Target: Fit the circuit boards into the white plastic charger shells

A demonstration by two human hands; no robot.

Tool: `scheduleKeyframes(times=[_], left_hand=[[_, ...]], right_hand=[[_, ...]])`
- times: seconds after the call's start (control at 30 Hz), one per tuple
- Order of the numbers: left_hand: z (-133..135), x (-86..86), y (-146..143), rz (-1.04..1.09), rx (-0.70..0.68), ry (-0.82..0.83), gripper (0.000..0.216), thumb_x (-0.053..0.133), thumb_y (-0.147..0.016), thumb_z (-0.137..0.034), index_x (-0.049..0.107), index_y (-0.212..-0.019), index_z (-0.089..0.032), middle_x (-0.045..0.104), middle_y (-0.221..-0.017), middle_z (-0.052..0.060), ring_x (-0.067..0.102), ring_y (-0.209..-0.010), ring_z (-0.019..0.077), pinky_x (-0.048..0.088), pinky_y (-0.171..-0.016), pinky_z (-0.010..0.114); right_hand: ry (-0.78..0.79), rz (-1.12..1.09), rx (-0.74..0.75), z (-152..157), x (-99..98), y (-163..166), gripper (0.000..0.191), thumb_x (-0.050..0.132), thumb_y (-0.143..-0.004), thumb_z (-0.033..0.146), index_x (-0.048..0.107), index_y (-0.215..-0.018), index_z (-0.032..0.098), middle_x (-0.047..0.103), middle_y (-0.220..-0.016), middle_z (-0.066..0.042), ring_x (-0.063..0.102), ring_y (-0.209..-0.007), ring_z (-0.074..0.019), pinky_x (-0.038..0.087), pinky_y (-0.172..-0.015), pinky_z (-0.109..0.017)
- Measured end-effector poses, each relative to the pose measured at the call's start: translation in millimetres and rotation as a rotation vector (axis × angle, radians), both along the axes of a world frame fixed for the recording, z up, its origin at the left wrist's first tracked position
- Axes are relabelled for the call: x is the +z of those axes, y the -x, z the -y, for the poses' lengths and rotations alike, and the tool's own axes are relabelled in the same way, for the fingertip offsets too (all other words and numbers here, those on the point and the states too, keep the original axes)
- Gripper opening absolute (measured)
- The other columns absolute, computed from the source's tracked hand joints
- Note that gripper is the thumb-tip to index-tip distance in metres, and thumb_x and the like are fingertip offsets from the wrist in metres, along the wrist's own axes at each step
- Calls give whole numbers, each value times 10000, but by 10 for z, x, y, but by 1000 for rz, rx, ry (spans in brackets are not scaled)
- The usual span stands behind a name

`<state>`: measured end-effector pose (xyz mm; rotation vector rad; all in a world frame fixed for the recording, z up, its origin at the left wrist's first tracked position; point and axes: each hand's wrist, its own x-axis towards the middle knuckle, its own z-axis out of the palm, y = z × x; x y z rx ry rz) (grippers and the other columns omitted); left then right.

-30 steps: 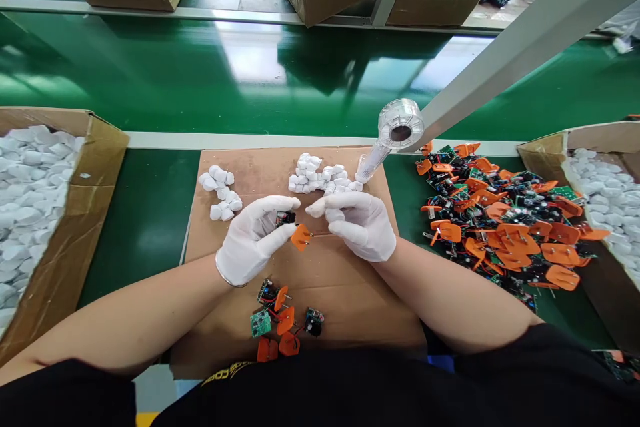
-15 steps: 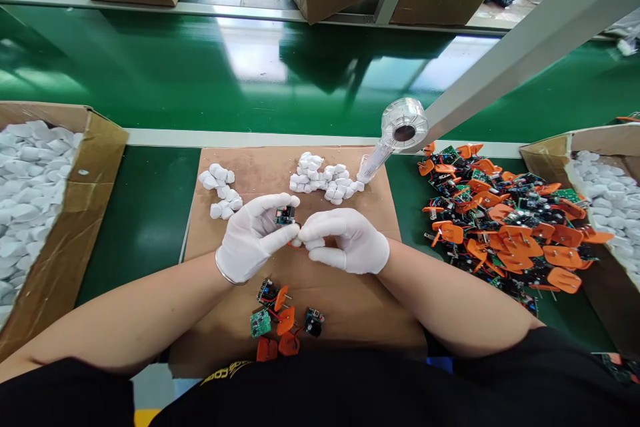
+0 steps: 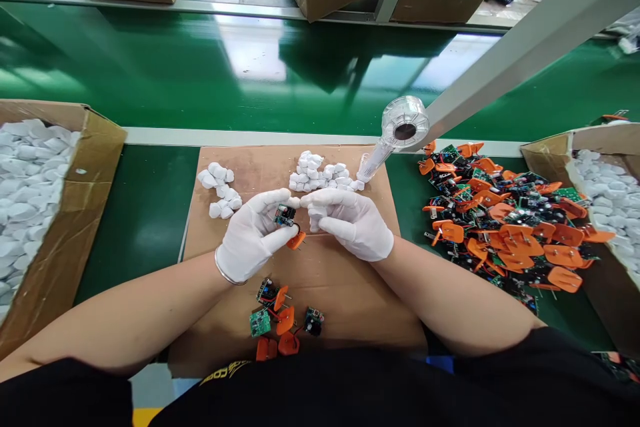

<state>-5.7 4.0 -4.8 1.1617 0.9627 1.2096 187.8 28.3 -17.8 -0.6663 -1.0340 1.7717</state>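
My left hand (image 3: 253,237), in a white glove, pinches a small circuit board assembly (image 3: 285,215) between thumb and fingers. An orange plate (image 3: 297,240) hangs from it by a wire, just below the thumb tip. My right hand (image 3: 353,223), gloved too, is closed around a small white piece (image 3: 317,213), partly hidden by the fingers. Its fingertips almost meet those of my left hand. Beyond the hands, white pieces lie in a left cluster (image 3: 220,190) and a middle cluster (image 3: 325,177). Several boards with orange plates (image 3: 285,320) lie nearer my body.
Both hands are over a cardboard sheet (image 3: 350,300). A clear plastic wand with a round head (image 3: 405,125) rests by a slanted grey post (image 3: 500,47). Boards with orange plates form a heap (image 3: 505,227) at right. Boxes of white pieces stand left (image 3: 95,167) and right (image 3: 545,147).
My right hand has shifted slightly up and away from the wire, with a white piece now showing in its fingers. The orange plate now hangs in view below my left thumb.
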Motion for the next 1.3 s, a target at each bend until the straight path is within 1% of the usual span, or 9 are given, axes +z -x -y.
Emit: scheduleKeyframes(times=[0.13,0.33,0.47,0.63,0.77,0.9,0.97,1.13,1.3], left_hand=[[-4,31,-7,-84,23,5,361,773,-688,-55,672,-1021,-151,749,-1028,86,709,-899,173,610,-736,258],[7,37,1,-91,-34,24,377,783,-709,-82,670,-1062,-151,745,-950,67,708,-842,158,613,-754,272],[0,5,5,-77,-67,25,360,799,-703,-110,674,-1038,-157,740,-931,65,710,-858,176,616,-769,293],[-4,19,-13,-60,-85,1,358,790,-712,-95,681,-1045,-168,738,-934,61,708,-867,173,604,-772,287],[0,23,-11,-76,-61,-7,363,798,-711,-107,684,-1051,-162,732,-948,67,701,-882,180,601,-776,293],[19,-24,29,-192,-41,-20,380,811,-703,-121,690,-1060,-163,712,-934,58,679,-852,163,593,-754,274],[27,-52,49,-233,-67,-35,378,816,-703,-136,694,-1059,-168,709,-959,67,682,-869,177,600,-762,288],[22,-87,72,-250,-118,-124,374,804,-721,-137,702,-1078,-184,706,-1059,93,694,-956,220,608,-845,344],[16,-100,88,-302,-72,-144,355,808,-719,-155,716,-1060,-196,722,-1021,79,694,-950,214,601,-841,329]], right_hand=[[74,11,10,5,-46,-11,310,853,-703,248,684,-959,199,736,-874,-31,659,-669,-122,571,-630,-293],[70,-10,88,-16,-18,-20,327,862,-705,312,691,-941,164,733,-877,-49,665,-719,-131,591,-699,-318],[39,19,95,-7,7,-13,261,852,-723,292,676,-857,154,739,-842,-52,676,-721,-125,600,-724,-312],[23,3,52,2,-5,3,288,875,-684,244,660,-862,171,717,-751,-10,708,-747,-143,613,-740,-324],[20,7,55,-12,10,0,257,880,-658,206,685,-816,153,728,-850,-38,688,-695,-120,604,-660,-281],[143,46,67,-10,23,-15,284,885,-655,214,670,-828,151,706,-688,0,649,-549,-107,568,-526,-248],[167,49,60,-7,25,-22,290,895,-641,219,665,-802,148,699,-663,5,649,-537,-106,567,-523,-242],[57,-2,124,-13,11,-27,281,887,-652,212,717,-869,151,711,-831,-36,721,-747,-151,620,-695,-303],[-121,12,107,-17,-49,-16,326,882,-651,192,744,-946,188,677,-929,-46,704,-765,-152,619,-710,-325]])
